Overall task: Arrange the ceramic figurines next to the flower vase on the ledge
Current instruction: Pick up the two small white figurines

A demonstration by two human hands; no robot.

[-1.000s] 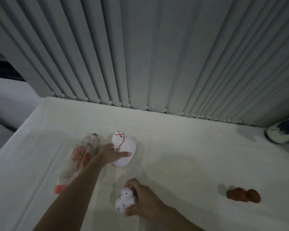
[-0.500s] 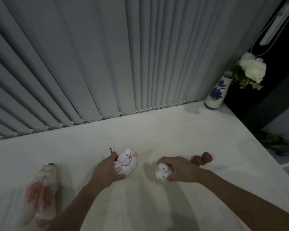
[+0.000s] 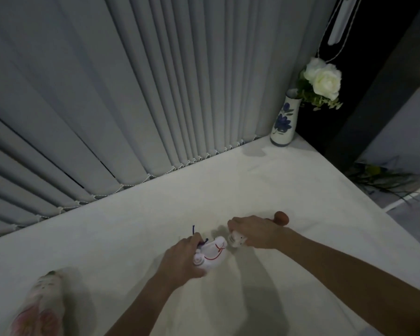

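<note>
My left hand (image 3: 180,259) grips a white figurine with red lines (image 3: 214,253) above the white ledge (image 3: 131,226). Just to its right, my right hand (image 3: 255,230) is closed over a smaller white figurine (image 3: 235,240). The two figurines nearly touch. A brown figurine (image 3: 281,217) lies behind my right hand, partly hidden. A pale doll figurine with pink flower marks (image 3: 40,306) lies at the lower left. The blue-flowered white vase (image 3: 283,122) with white roses (image 3: 323,78) stands in the far right corner of the ledge.
Grey vertical blinds (image 3: 131,93) hang along the back of the ledge. The ledge's right edge (image 3: 364,202) drops to a dark floor with foliage (image 3: 378,175). A blind cord and wand (image 3: 337,27) hang above the vase.
Both hands have lifted their figurines and carried them rightward, close together. The view has swung right, bringing the vase into sight and the doll figurine to the lower left.
</note>
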